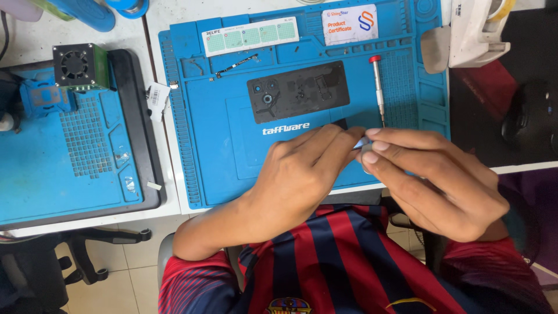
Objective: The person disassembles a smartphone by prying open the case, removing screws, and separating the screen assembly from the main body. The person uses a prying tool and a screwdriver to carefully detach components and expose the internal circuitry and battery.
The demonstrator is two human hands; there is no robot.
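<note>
My left hand (302, 174) and my right hand (433, 177) meet over the front edge of a blue work mat (232, 157). Their fingertips pinch a small pale blue and white part (364, 145) between them; most of it is hidden by the fingers. Just beyond the hands lies a dark phone back cover (297, 91) with its inner side up. A screwdriver with a red cap (378, 87) lies to the right of the cover, its tip close to my right fingers. A thin flex cable (235, 65) rests on the mat behind the cover.
A second blue mat (58, 163) on a dark tray lies at the left, with a small fan unit (75, 65) at its back. A white device (471, 32) stands at the back right, a black mouse (532, 113) at the right. White cards (349, 24) lie along the mat's back.
</note>
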